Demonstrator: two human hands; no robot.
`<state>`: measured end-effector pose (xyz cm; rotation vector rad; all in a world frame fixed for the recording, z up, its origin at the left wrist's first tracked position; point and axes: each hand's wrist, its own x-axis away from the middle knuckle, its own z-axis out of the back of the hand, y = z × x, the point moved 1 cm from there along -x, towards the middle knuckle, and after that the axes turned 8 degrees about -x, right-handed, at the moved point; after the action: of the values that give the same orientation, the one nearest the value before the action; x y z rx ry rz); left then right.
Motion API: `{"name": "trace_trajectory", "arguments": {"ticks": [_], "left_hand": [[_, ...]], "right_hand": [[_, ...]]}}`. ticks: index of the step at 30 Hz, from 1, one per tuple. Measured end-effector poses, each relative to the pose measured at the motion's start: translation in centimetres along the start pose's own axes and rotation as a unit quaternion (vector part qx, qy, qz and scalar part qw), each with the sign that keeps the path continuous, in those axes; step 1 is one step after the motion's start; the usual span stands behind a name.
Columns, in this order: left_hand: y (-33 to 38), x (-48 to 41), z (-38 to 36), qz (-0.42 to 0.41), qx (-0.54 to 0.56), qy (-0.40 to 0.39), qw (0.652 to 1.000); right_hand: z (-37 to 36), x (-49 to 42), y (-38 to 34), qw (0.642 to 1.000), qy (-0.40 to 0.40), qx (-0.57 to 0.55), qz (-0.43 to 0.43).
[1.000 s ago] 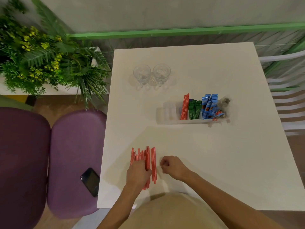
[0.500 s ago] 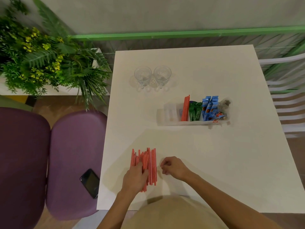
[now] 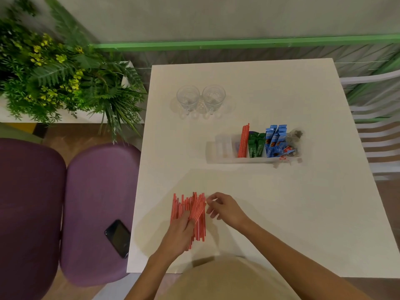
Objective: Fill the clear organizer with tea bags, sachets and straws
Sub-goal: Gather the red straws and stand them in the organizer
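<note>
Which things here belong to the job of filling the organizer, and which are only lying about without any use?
Belong to the job: clear organizer; loose red straws, some gripped by the left hand; standing straws inside it; green sachets; blue sachets; tea bags.

Only lying about: two glasses; phone on the purple seat; plant.

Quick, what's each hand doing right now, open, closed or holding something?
Left hand: gripping thin red plastic straws.
Right hand: curled at the straw tips; grip cannot be told.
</note>
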<state>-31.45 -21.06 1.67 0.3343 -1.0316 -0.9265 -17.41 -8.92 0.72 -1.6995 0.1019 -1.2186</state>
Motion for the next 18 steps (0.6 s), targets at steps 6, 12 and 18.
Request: {"name": "trace_trajectory", "arguments": {"ticks": [6,12,18], "left_hand": [[1.5,0.6,0.0,-0.010,0.042,-0.081,0.996],[1.5,0.8,-0.3,0.021,0.088,-0.142,0.986],[1.6,1.0,0.0,0.013,0.114,-0.126,0.985]], "right_hand": [[-0.5,0.4,-0.8,0.999,-0.015,-0.036,-0.003],[0.5,1.6,0.6,0.994,-0.076,-0.081,-0.012],[1.3,2.5,1.9,0.992,-0.033,-0.125,-0.008]]}}
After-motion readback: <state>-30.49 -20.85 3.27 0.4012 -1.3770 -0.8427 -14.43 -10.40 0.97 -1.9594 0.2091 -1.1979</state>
